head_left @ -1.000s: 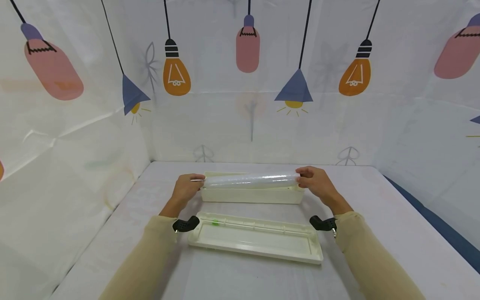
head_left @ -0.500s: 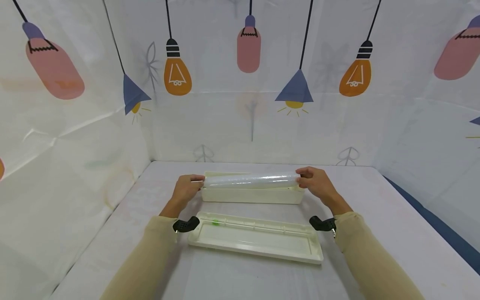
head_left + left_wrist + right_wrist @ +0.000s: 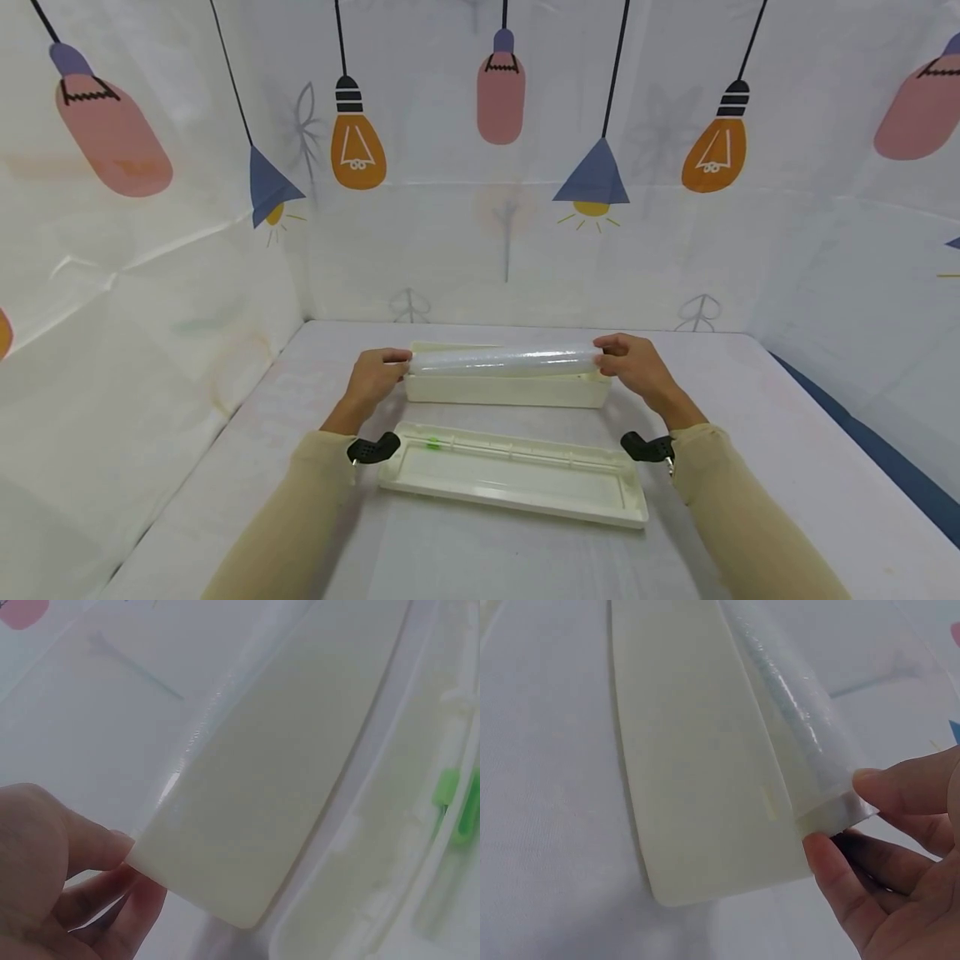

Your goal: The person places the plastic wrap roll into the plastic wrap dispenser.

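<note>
"First entry?"
"Roll of clear film (image 3: 498,361), one. Lies lengthwise at the top of an uncovered cream box (image 3: 504,392), near the far edge of the surface (image 3: 510,567), about midway between left and right edges."

"Hands?"
"Two, well apart, one at each end of the roll. Left hand (image 3: 372,375): fingers bent, pinching the left end; whether they also touch the box, cannot tell. Right hand (image 3: 633,363): thumb and fingers clamped on the right end, at the box's end wall."

"Second entry?"
"Cream lid (image 3: 517,483), one, inner side up, farther from the far edge than the box; slightly slanted, left end closer to that edge. Green slider (image 3: 433,444) toward its left end."

"Worn?"
"Beige sleeves (image 3: 292,508), two; black wrist devices (image 3: 373,450), two."
</note>
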